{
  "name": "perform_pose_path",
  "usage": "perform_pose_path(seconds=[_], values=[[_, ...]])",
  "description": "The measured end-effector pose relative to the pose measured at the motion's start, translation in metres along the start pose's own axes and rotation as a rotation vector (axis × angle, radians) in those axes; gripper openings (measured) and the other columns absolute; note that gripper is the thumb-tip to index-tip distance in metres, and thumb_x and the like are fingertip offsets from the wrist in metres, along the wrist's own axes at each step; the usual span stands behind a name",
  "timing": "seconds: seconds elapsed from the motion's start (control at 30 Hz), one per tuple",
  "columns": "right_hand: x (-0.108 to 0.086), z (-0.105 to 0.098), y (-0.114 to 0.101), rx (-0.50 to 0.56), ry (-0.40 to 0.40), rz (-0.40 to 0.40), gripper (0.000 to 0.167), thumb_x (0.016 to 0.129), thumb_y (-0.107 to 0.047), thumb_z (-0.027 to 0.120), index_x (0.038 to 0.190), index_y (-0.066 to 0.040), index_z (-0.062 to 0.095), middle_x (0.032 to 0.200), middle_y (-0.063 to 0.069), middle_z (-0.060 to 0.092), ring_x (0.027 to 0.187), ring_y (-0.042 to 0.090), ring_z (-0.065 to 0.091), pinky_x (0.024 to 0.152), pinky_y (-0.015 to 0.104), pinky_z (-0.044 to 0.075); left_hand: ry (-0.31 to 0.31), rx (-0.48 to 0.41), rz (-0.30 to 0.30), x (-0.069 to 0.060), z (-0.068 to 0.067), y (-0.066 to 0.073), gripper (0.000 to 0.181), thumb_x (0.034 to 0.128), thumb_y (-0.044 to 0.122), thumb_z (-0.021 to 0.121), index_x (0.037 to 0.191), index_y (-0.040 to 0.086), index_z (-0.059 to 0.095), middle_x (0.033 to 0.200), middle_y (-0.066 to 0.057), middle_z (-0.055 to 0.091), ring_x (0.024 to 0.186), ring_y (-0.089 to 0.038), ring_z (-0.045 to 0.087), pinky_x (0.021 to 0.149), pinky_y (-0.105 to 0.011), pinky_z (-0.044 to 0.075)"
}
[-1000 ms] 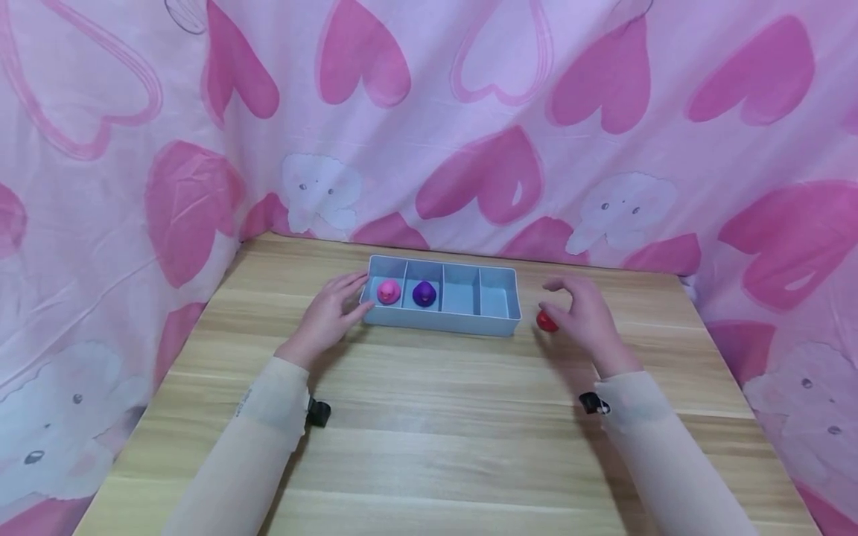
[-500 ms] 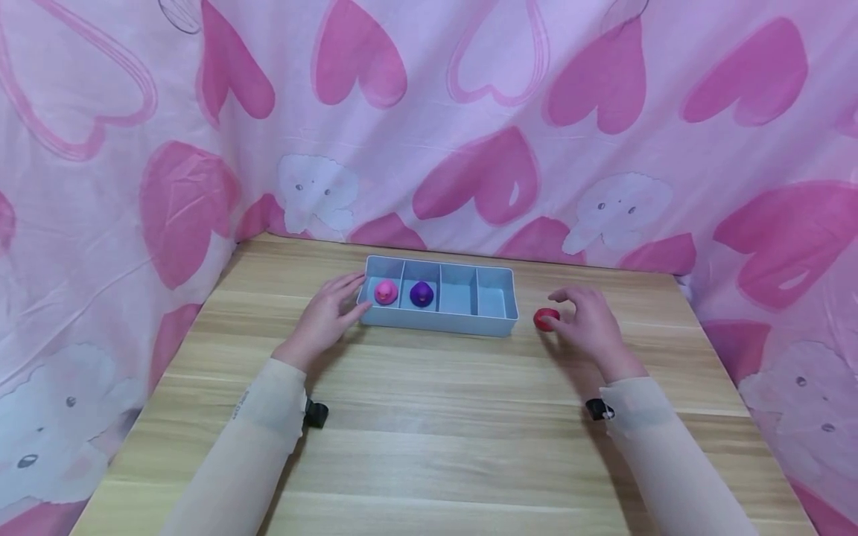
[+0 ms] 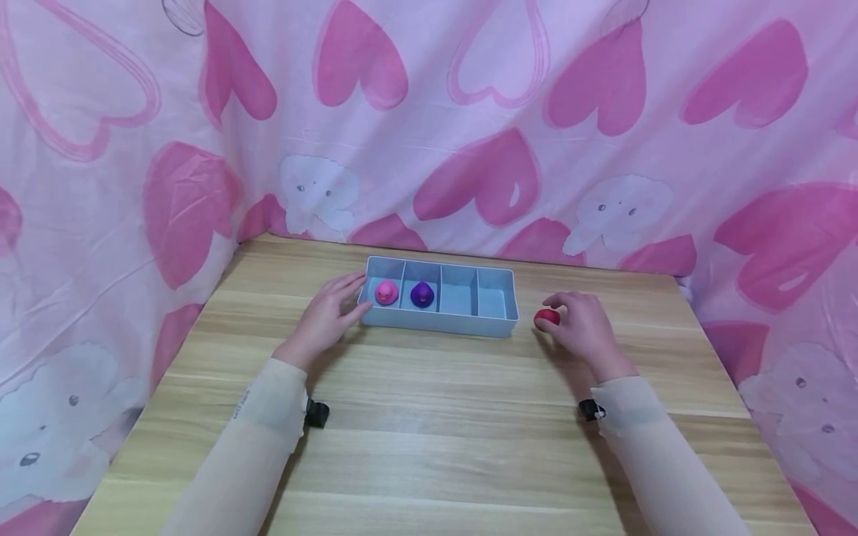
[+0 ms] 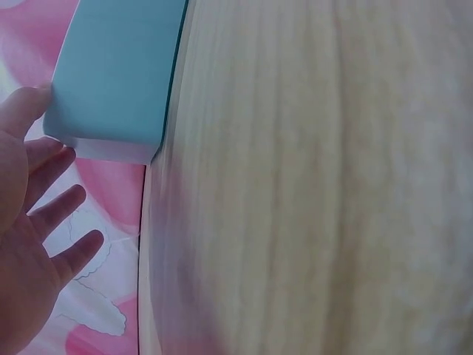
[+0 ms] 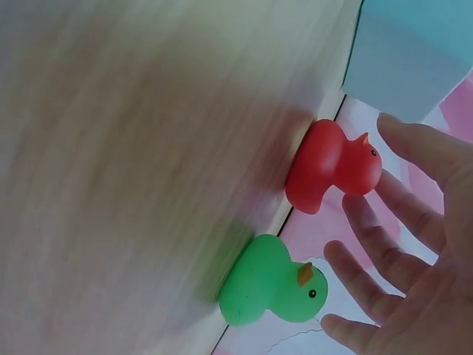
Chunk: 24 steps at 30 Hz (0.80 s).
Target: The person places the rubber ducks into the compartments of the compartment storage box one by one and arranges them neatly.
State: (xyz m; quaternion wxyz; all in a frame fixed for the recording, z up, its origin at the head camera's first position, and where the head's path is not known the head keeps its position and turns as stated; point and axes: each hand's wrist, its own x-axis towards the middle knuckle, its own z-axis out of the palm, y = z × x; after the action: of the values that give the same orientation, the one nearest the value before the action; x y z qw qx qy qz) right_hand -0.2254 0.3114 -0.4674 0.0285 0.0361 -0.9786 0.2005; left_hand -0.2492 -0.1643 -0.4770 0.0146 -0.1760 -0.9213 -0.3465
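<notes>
We touch the box (image 3: 439, 321) with our spread left hand (image 3: 324, 316), our right hand (image 3: 588, 327) parted around the ungripped red duck (image 5: 318, 164)

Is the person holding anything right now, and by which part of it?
No grip shows. The left hand touches the left end of the divided box; the right hand spreads around the red toy duck's head without a visible pinch.

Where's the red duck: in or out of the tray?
Out: the red duck is to the right of the tray; head and right wrist views both show a gap between them.
</notes>
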Motion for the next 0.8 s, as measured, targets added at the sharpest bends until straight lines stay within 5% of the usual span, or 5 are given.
perform_pose_path(seconds=[0.3, 0.8], values=[[0.0015, 0.005, 0.0003, -0.061, 0.022, -0.005, 0.036, 0.087, -0.028, 0.084, 0.114, -0.008, 0.073, 0.116, 0.016, 0.07, 0.112, 0.039, 0.051, 0.1, 0.057, 0.044, -0.001, -0.008, 0.002, 0.0, 0.0005, -0.0027, 0.065, 0.1033, 0.04, 0.063, 0.157, 0.01, 0.044, 0.166, -0.011, 0.039, 0.155, -0.036, 0.03, 0.126, -0.06, 0.027], [0.0034, 0.0027, -0.0018, -0.053, 0.009, -0.02, 0.032, 0.087, -0.024, 0.084, 0.111, -0.007, 0.073, 0.107, 0.014, 0.073, 0.102, 0.033, 0.058, 0.112, 0.058, 0.035, -0.001, -0.015, 0.0, 0.0007, 0.0007, -0.0022, 0.064, 0.1033, 0.04, 0.063, 0.157, 0.011, 0.044, 0.165, -0.011, 0.04, 0.155, -0.037, 0.03, 0.127, -0.061, 0.026]])
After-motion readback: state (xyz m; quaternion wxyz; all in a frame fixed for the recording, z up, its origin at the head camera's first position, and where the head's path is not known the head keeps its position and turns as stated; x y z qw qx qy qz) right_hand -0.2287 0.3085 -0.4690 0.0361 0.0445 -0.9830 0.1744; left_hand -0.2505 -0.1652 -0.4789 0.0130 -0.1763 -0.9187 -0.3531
